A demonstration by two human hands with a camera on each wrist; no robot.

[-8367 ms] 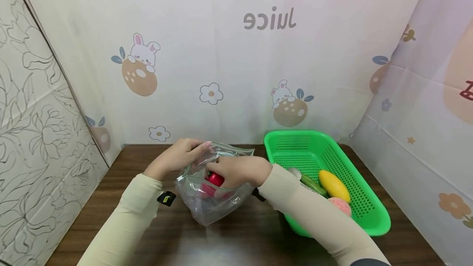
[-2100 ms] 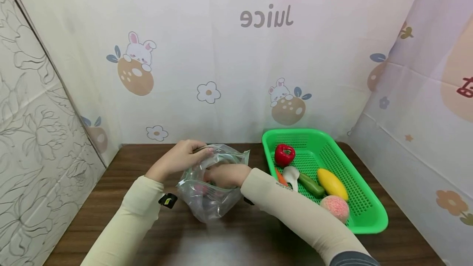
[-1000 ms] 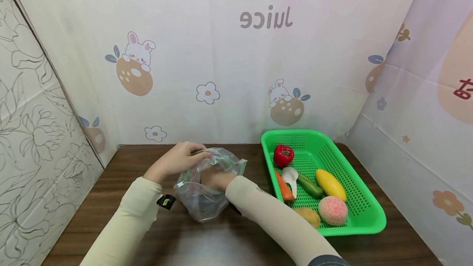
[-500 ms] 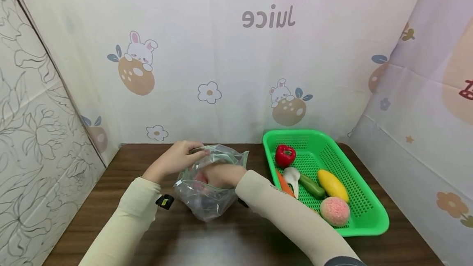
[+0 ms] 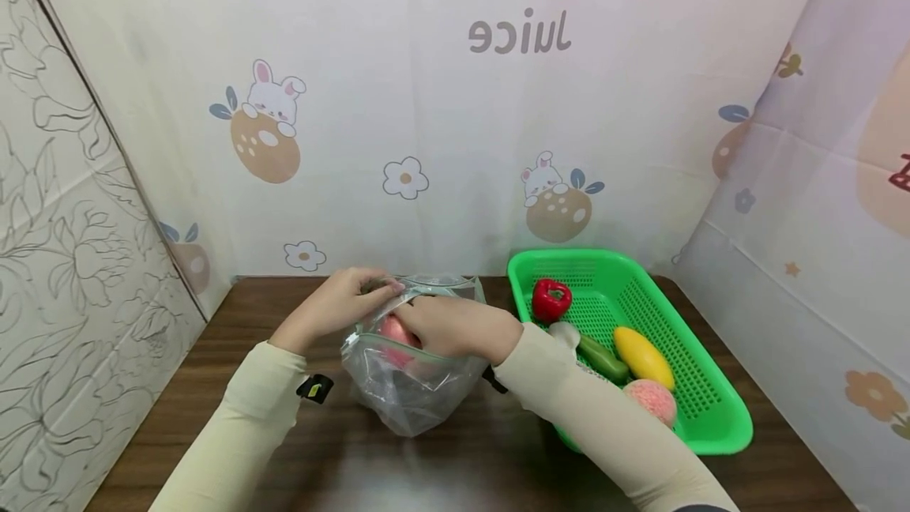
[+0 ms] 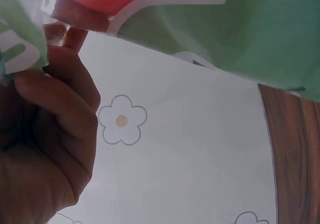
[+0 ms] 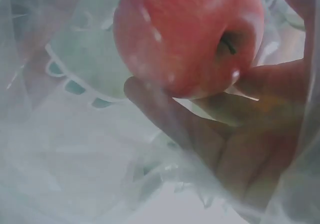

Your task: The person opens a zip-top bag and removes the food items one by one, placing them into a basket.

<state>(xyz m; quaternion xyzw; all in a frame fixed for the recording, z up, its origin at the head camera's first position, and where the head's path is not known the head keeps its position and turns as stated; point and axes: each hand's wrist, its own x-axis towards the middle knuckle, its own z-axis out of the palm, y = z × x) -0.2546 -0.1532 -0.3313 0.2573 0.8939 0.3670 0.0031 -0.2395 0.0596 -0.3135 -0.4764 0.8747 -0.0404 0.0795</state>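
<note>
A clear zip bag (image 5: 415,409) with a pale green rim stands upright on the table, its mouth spread. My left hand (image 5: 334,305) pinches the far left part of the rim between thumb and fingers. Inside the mouth, my right hand (image 5: 458,326) grips a red apple (image 7: 187,38); in the right wrist view the fingers and thumb lie round its lower side, near the stem hollow. The head view shows the apple's top just at the bag's opening. The right fingertips are hidden behind the film there.
A green basket (image 5: 711,417) stands on the right of the brown table (image 5: 284,449). In it lie a red bell pepper (image 5: 550,300), a white spoon-shaped piece (image 5: 565,333), a green cucumber-like piece (image 5: 603,359), a yellow mango-like fruit (image 5: 643,357) and a pink ball (image 5: 652,401). My right forearm crosses its near corner.
The right hand held a red bell pepper at the bag's mouth earlier; the pepper now lies in the basket. The hand went deep into the bag and has since risen with the apple.
</note>
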